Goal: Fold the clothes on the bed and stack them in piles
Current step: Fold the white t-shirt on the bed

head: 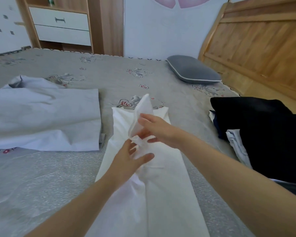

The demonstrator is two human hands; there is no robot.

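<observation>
Nearest garment: a white garment [149, 194] lies in a long narrow strip down the bed [58, 177], running from the bottom edge of the view away toward the far side.
Left hand: the left hand [128, 154] sits over the middle of the strip, thumb and fingers [146, 157] pinching a small bunch of the white cloth.
Right hand: the right hand [154, 129] is just beyond it, fingers curled round a raised flap of the same garment, which stands up off the bed to a point.
Other clothes: a pale grey garment [46, 120] lies flattened to the left, well apart from the strip; a black garment [263, 130] is heaped on the right over some white-and-blue cloth.
Surroundings: a grey pillow [193, 71] rests near the wooden headboard [256, 40].
Step in hand: probably tidying the loose flap, perhaps a sleeve or collar, before the strip is folded across its length.
Next move: likely calls for laying the flap flat inside the strip's edges, smoothing it, then bringing one end over the other.
Piles: no finished pile can be made out with certainty.
</observation>
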